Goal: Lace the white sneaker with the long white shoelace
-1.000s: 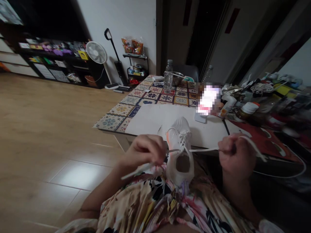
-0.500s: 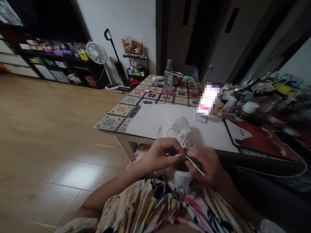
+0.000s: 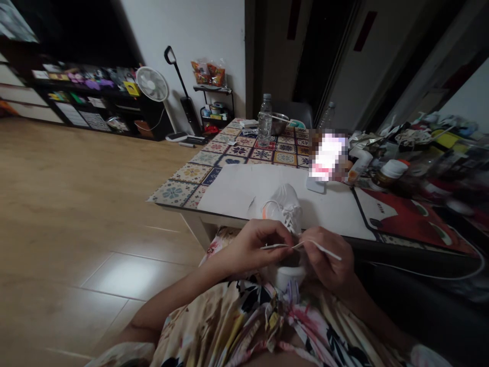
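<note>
A white mesh sneaker (image 3: 284,204) with an orange patch rests on my lap, toe pointing away and its heel opening partly hidden behind my hands. My left hand (image 3: 263,247) and my right hand (image 3: 324,257) are close together just above the opening. A white shoelace (image 3: 317,244) runs between them, pinched in the fingers of each hand. The lace lies near the top eyelets, where the crossed lacing shows. Its exact path behind my fingers is hidden.
Behind the sneaker is a low table (image 3: 183,193) with a patterned tile top and a white sheet (image 3: 233,191). A blurred phone (image 3: 326,158) stands on it, with a water bottle (image 3: 265,120) behind. A red mat (image 3: 408,219) and cluttered bottles lie to the right.
One second ago my hands were wide apart with the lace stretched between them. They have come together over the sneaker, and the lace now lies across my fingers.
</note>
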`<state>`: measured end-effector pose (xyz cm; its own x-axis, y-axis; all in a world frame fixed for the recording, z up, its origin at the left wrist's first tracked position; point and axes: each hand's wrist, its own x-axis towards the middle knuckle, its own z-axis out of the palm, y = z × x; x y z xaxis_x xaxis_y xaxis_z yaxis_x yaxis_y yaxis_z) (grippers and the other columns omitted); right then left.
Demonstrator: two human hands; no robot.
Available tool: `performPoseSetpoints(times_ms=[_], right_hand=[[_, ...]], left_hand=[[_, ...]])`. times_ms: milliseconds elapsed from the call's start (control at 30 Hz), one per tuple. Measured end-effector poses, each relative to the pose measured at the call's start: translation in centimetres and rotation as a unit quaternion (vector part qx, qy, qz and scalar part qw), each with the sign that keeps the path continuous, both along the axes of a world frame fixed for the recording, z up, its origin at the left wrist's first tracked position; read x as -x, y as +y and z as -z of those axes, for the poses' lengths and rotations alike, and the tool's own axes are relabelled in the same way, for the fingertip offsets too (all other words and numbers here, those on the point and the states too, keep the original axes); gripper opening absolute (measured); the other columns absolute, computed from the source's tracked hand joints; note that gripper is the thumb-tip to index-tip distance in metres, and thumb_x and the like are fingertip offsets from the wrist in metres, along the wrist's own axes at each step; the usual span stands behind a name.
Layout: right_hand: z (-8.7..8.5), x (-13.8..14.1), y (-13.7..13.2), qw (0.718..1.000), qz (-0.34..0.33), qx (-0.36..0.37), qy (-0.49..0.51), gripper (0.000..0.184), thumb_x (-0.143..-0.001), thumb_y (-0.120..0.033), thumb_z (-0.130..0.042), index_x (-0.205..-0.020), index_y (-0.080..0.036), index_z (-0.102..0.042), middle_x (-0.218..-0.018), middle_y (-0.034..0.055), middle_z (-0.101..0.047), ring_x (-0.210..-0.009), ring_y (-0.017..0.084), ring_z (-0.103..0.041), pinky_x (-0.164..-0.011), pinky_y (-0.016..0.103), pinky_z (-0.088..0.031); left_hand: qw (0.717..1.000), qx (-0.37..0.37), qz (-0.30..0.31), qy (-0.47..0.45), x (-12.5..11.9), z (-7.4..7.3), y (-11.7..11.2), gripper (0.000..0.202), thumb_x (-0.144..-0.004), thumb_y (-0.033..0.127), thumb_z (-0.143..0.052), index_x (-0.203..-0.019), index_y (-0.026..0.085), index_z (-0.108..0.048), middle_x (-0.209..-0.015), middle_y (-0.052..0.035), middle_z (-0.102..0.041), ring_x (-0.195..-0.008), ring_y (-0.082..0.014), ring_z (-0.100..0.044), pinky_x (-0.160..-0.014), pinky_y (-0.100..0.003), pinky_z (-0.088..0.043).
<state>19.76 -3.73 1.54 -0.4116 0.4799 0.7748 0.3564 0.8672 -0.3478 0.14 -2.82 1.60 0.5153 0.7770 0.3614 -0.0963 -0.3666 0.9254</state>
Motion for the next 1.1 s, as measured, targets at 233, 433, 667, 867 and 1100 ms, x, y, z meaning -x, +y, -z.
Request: performPoseSetpoints(times_ms=[233, 433, 667, 867, 1100], right_hand=[[0.4, 0.2, 0.3, 0.998, 0.027, 0.041, 0.046, 0.014, -0.089, -0.012, -0.057, -0.098, -0.022, -0.059, -0.083, 0.0001, -0.067, -0.073, 0.012, -0.064, -0.067, 0.022, -0.051], [-0.2, 0.3, 0.5, 1.0, -0.022, -0.002, -0.02, 0.013, -0.086, -0.012, -0.052, -0.094, -0.02, -0.059, -0.091, 0.0049, -0.065, -0.084, 0.017, -0.063, -0.076, 0.03, -0.052], [0.6, 0.4, 1.1, 0.994, 0.023, -0.095, -0.042, 0.022, -0.088, -0.014, -0.061, -0.106, -0.023, -0.052, -0.088, 0.0026, -0.065, -0.078, 0.016, -0.063, -0.069, 0.028, -0.051], [0.4, 0.0, 0.4, 0.99, 0.016, -0.129, -0.058, 0.026, -0.092, -0.012, -0.051, -0.115, -0.024, -0.054, -0.09, 0.004, -0.064, -0.075, 0.016, -0.06, -0.065, 0.029, -0.048], [0.6, 0.5, 0.8, 0.966, -0.112, 0.092, 0.214, 0.006, -0.093, -0.029, -0.056, -0.089, -0.027, -0.061, -0.092, 0.0036, -0.062, -0.098, 0.022, -0.057, -0.087, 0.04, -0.047]], left_hand=[[0.996, -0.082, -0.039, 0.001, 0.2, -0.1, 0.1, 0.001, -0.081, 0.014, -0.067, -0.081, 0.013, -0.066, -0.078, -0.0034, -0.065, -0.074, -0.0115, -0.061, -0.069, -0.022, -0.049], [0.989, -0.12, -0.088, -0.015, 0.3, -0.1, -0.2, 0.002, -0.081, 0.012, -0.066, -0.081, 0.014, -0.067, -0.081, -0.0036, -0.065, -0.079, -0.0125, -0.059, -0.074, -0.024, -0.047], [0.992, 0.033, -0.104, -0.066, -0.2, 0.3, -0.1, 0.014, -0.077, 0.023, -0.074, -0.073, 0.013, -0.065, -0.07, -0.0019, -0.064, -0.067, -0.0117, -0.058, -0.063, -0.022, -0.046], [0.988, 0.109, -0.044, -0.099, -0.4, 1.1, 0.7, 0.034, -0.066, 0.041, -0.084, -0.066, 0.013, -0.065, -0.071, -0.0035, -0.068, -0.07, -0.0147, -0.062, -0.07, -0.026, -0.048], [0.954, 0.17, -0.005, -0.247, -1.2, 1.4, 1.5, 0.029, -0.071, 0.031, -0.083, -0.071, 0.014, -0.059, -0.072, -0.0024, -0.068, -0.065, -0.0117, -0.061, -0.062, -0.021, -0.045]])
